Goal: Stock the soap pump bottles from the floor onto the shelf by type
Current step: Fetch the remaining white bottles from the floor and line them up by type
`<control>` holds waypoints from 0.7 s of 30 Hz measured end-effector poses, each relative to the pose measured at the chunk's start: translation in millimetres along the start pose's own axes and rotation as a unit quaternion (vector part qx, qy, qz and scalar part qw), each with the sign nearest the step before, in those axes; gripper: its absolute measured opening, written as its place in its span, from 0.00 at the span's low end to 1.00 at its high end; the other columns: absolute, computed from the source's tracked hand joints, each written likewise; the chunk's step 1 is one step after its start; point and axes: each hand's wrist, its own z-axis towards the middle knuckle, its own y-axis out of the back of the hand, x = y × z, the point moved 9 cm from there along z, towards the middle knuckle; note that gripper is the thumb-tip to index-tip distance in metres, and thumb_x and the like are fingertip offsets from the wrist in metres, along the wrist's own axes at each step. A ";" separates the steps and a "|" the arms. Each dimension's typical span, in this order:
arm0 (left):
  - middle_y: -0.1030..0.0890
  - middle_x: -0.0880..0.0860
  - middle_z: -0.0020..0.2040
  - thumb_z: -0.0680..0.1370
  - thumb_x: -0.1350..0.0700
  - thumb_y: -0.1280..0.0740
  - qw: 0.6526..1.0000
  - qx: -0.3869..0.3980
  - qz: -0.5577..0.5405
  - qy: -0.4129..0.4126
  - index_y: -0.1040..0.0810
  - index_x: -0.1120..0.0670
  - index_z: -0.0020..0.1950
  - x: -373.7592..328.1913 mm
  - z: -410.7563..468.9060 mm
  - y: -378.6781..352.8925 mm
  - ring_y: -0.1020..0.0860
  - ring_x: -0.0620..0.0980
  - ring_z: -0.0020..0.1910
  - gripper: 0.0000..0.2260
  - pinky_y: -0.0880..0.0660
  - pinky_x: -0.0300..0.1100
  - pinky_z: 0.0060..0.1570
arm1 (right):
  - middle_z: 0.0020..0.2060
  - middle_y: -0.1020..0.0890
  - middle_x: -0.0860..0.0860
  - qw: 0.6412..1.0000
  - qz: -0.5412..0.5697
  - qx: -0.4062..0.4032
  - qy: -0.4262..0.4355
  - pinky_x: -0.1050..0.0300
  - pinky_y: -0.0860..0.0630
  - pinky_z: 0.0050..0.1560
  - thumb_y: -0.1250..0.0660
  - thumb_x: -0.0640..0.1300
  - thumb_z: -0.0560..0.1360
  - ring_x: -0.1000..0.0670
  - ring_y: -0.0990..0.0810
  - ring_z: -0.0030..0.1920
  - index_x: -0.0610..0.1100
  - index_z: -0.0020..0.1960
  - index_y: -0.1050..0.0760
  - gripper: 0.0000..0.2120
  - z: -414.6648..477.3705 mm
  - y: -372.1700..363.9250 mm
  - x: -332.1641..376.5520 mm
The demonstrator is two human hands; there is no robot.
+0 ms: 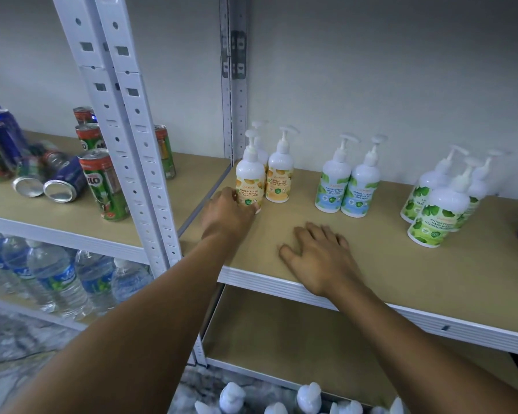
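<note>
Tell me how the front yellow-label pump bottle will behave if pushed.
The yellow-label bottle is tall and narrow-topped, so a high push would probably tip it; the left hand holds it low, which looks safer. Its smooth body should likely slide on the flat shelf.

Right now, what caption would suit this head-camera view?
Left hand grips an orange-label soap bottle on the shelf; right hand rests flat nearby.

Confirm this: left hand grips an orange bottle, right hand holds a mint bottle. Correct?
Not the right hand: the head view shows it holding nothing, resting flat on the shelf, apart from the mint bottles. The left hand does grip an orange bottle.
</note>
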 end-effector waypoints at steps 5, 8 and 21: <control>0.18 0.49 0.58 0.73 0.38 0.31 0.999 -0.001 0.033 -0.003 0.23 0.48 0.63 -0.1 -0.2 -0.5 0.24 0.54 0.60 0.22 0.24 0.52 0.56 | 0.80 0.43 0.50 1.000 -0.010 -0.002 0.002 0.43 0.50 0.77 0.53 0.66 0.79 0.44 0.48 0.80 0.52 0.78 0.41 0.32 0.4 0.0 0.3; 0.19 0.50 0.59 0.75 0.37 0.32 0.999 0.003 0.048 -0.002 0.24 0.48 0.64 0.9 0.7 -2.2 0.26 0.55 0.63 0.23 0.26 0.51 0.57 | 0.80 0.43 0.50 1.000 -0.012 -0.001 0.003 0.43 0.50 0.77 0.54 0.66 0.79 0.44 0.48 0.80 0.52 0.78 0.41 0.32 0.9 -0.5 0.2; 0.21 0.54 0.60 0.76 0.37 0.33 0.998 0.006 0.056 0.019 0.25 0.47 0.66 0.4 -1.5 0.3 0.29 0.57 0.67 0.22 0.31 0.52 0.63 | 0.81 0.44 0.50 1.000 -0.005 0.000 0.003 0.43 0.51 0.78 0.54 0.67 0.79 0.44 0.49 0.80 0.52 0.79 0.42 0.33 1.5 -2.0 -1.2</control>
